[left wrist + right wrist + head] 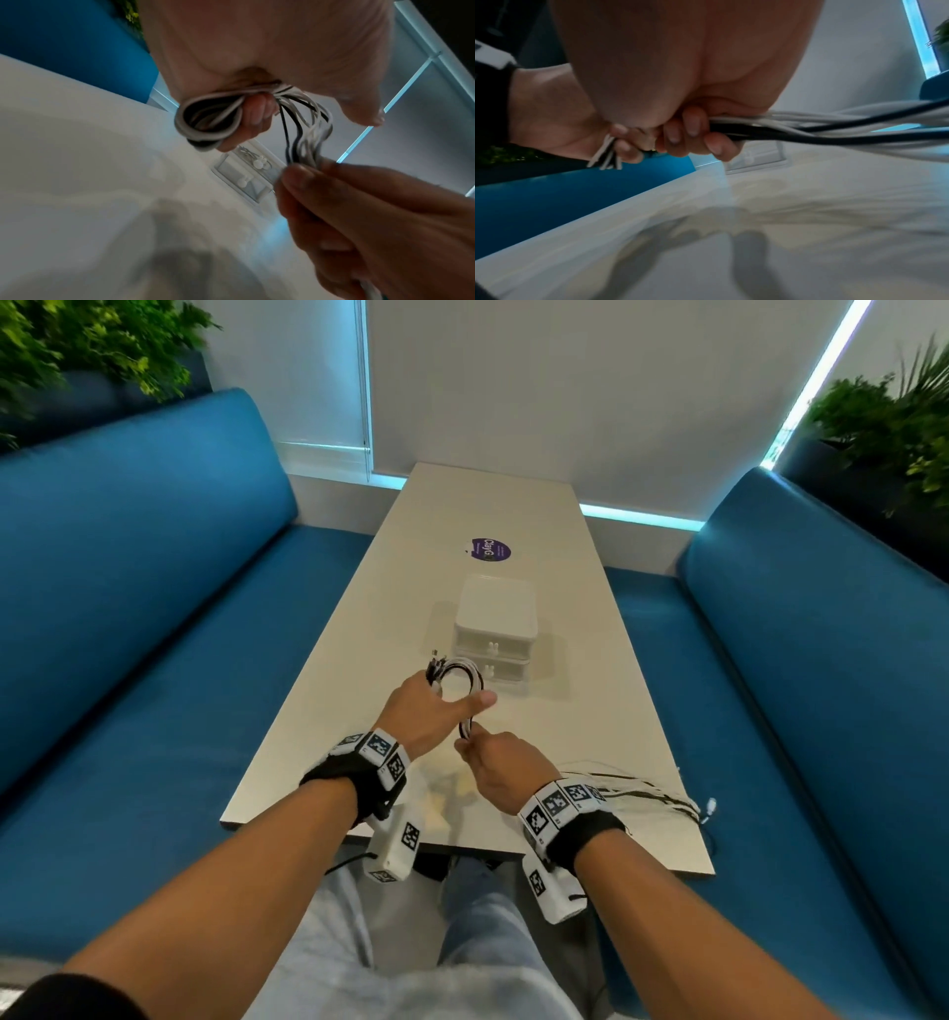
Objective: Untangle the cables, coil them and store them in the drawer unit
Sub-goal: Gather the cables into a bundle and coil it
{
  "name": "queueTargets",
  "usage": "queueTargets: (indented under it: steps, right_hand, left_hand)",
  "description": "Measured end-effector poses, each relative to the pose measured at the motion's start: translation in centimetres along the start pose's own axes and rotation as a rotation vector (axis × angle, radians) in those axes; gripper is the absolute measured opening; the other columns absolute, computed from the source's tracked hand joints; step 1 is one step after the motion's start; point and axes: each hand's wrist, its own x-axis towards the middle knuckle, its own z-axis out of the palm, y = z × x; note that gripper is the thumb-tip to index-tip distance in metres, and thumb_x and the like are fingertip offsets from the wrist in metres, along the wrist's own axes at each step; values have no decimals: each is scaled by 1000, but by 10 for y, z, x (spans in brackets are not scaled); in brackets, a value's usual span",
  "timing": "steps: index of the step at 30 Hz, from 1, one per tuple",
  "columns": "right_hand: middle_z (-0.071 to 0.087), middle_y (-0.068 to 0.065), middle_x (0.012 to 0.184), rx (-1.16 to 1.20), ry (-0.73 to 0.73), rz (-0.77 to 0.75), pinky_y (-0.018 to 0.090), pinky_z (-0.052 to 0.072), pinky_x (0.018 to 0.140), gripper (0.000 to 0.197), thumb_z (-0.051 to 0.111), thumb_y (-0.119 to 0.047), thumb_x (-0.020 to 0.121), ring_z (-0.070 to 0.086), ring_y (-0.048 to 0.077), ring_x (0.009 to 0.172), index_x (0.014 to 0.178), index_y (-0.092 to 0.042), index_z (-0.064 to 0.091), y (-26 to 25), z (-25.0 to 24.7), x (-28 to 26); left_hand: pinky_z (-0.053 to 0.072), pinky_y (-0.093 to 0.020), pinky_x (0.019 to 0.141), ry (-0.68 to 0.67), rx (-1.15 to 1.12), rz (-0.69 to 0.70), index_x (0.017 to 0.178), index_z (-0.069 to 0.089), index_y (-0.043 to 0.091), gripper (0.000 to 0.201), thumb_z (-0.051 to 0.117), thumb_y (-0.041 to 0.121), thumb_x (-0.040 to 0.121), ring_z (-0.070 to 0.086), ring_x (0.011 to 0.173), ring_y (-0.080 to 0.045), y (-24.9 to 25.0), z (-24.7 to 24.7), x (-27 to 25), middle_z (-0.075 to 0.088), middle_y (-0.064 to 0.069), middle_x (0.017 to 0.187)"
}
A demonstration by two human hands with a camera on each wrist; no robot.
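A bundle of white and black cables (464,677) arcs in a loop just in front of the white two-drawer unit (494,629). My left hand (429,711) grips the looped cables (205,121), with the plug ends sticking out past the fingers. Right below it, my right hand (493,762) holds the same cables (808,125) in curled fingers (693,123). Their loose length (647,791) trails over the table's near right corner. Both drawers of the drawer unit (246,174) look pushed in.
The long white table (359,660) runs between two blue sofas (128,608). A purple round sticker (491,550) lies beyond the drawer unit. Plants (77,346) stand behind both sofa backs. My knees sit under the near table edge.
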Motion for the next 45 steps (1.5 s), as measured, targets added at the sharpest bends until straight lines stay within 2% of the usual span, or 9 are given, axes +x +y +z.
queueTargets:
  steps: [4, 10, 14, 20, 25, 28, 33, 40, 45]
  right_hand:
    - [64, 21, 93, -56, -30, -79, 43, 51, 69, 25, 39, -22, 102, 61, 40, 81, 113, -6, 55, -13, 2, 1]
    - [65, 17, 91, -179, 19, -146, 40, 45, 62, 27, 37, -27, 104, 61, 38, 77, 117, -8, 52, -17, -4, 3]
    - [64, 16, 87, -65, 2, -91, 42, 49, 64, 31, 33, -34, 105, 54, 33, 67, 122, -11, 46, -15, -2, 11]
    - [63, 9, 89, 166, -24, -44, 40, 47, 70, 26, 33, -35, 104, 59, 28, 75, 109, -11, 42, -7, -1, 23]
    - [69, 9, 96, 176, -58, -4, 44, 52, 86, 49, 23, -50, 103, 65, 28, 87, 126, -14, 46, 0, 5, 20]
    - [70, 9, 94, 126, -72, -24, 48, 53, 83, 60, 16, -59, 99, 66, 29, 83, 118, -14, 50, -1, 12, 19]
    - [64, 12, 90, 67, -113, -30, 45, 52, 78, 49, 27, -53, 101, 62, 31, 78, 116, -12, 48, -1, 13, 15]
    - [56, 5, 83, -86, -204, 26, 37, 46, 71, 42, 39, -60, 97, 55, 28, 77, 90, -20, 49, 28, 18, 5]
    - [56, 1, 82, -95, -219, -13, 34, 41, 69, 32, 46, -54, 97, 54, 24, 77, 87, -24, 53, 32, 5, 9]
  left_hand:
    - [35, -28, 55, -48, -64, -87, 98, 58, 5, 86, 80, 73, 50, 42, 61, -13, -5, 14, 0, 43, 9, 69]
    - [45, -21, 53, -138, -242, -111, 71, 59, 18, 22, 77, 23, 83, 58, 57, -13, 1, 11, 2, 59, 2, 62]
    - [52, -33, 61, -161, -374, -117, 69, 58, 17, 32, 76, 38, 85, 57, 58, -19, 0, 6, 3, 56, 1, 57]
    - [52, -39, 86, -118, -632, -123, 88, 72, 7, 51, 62, 58, 87, 72, 93, -28, 10, 1, 5, 76, -9, 91]
    - [60, -44, 80, -21, -638, -142, 47, 54, 11, 66, 57, 60, 90, 64, 54, -33, 15, 8, 2, 56, -12, 49]
    - [60, -38, 66, 66, -660, -214, 49, 41, 14, 62, 59, 56, 92, 42, 35, -20, 17, 13, 4, 37, -3, 41]
    - [29, -26, 46, 137, -767, -254, 55, 34, 19, 55, 63, 47, 93, 24, 40, -17, 18, 15, 3, 28, -1, 48]
    - [29, -31, 51, 183, -479, -211, 62, 42, 14, 50, 64, 48, 91, 27, 48, -21, -3, -4, 12, 31, -2, 53]
    - [38, -33, 58, -97, 113, -23, 67, 59, 8, 51, 56, 51, 95, 49, 57, -24, -18, -7, 5, 58, -10, 63]
